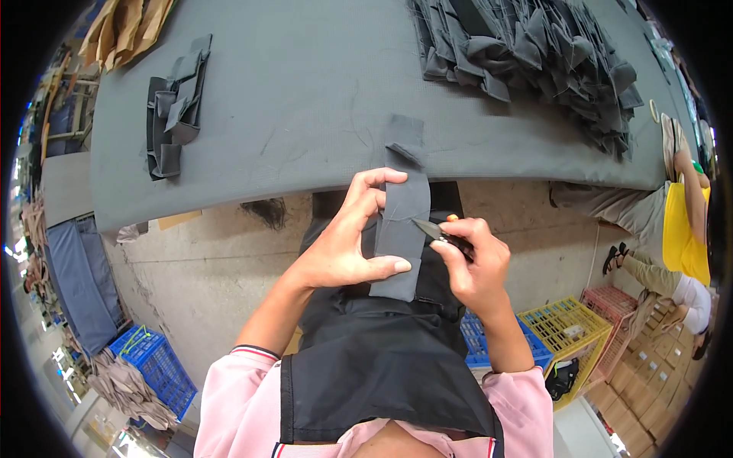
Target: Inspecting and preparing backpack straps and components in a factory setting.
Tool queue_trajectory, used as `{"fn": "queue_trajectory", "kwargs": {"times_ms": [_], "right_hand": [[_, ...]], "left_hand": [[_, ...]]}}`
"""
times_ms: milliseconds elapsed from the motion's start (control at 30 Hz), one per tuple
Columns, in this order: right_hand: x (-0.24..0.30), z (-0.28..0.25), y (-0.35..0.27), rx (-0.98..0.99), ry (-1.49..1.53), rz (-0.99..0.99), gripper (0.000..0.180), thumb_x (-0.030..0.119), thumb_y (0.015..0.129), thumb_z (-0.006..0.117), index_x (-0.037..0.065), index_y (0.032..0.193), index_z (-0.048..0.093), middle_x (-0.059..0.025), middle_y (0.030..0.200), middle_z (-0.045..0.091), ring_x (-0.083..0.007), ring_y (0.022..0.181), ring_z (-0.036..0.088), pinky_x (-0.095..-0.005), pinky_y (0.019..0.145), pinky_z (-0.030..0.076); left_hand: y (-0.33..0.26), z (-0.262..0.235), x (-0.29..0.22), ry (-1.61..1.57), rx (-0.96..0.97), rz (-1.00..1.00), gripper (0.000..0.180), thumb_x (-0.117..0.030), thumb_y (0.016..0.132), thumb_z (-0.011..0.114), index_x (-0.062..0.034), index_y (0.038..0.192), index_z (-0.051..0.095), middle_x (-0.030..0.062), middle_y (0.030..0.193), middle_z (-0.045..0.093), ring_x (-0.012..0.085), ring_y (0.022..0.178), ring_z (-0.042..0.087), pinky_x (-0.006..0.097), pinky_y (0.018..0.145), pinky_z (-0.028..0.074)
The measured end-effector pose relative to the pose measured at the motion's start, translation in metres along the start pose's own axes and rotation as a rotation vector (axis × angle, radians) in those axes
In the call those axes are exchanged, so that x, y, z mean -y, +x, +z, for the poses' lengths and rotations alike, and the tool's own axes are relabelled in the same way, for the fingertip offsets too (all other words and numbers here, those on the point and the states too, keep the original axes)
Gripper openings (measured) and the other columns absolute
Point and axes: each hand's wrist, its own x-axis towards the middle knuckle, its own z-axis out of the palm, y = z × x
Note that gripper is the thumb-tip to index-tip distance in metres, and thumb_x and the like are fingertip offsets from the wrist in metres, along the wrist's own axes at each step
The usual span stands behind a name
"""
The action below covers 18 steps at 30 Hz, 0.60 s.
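Currently left hand pinches the grey fabric strip upright above my lap, off the tabletop. Right hand is closed on small snips, tip touching the strip's edge. Risk: blade nicks the cloth or my left fingers if the strip slips.

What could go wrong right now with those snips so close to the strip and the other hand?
The snips in the right hand point at the grey fabric strip close to the left hand fingers; a slip might nick them. A cut slightly off could slice the strip itself. The strip hangs off the table edge and could drop.
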Motion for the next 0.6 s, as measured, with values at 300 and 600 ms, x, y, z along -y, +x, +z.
{"fn": "queue_trajectory", "kwargs": {"times_ms": [300,600], "right_hand": [[-0.002,-0.01,-0.007,-0.018,-0.048,0.086,0.023,0.005,0.072,0.073,0.002,0.087,0.056,-0.0098,0.067,0.06,-0.0205,0.055,0.061,-0.0284,0.06,0.051],[0.009,0.001,0.004,0.084,0.023,0.019,0.025,0.007,0.073,0.072,0.003,0.089,0.053,-0.0086,0.067,0.06,-0.0211,0.055,0.061,-0.0296,0.051,0.047]], "left_hand": [[0.001,-0.001,0.004,-0.004,-0.011,0.043,0.054,-0.022,0.062,0.077,-0.0032,0.105,0.05,0.01,0.133,0.031,0.0217,0.116,0.039,0.037,0.093,0.039],[0.004,0.003,0.003,0.147,0.026,0.142,0.058,-0.03,0.063,0.08,-0.0021,0.104,0.051,0.0141,0.133,0.033,0.0289,0.126,0.032,0.043,0.1,0.033]]}}
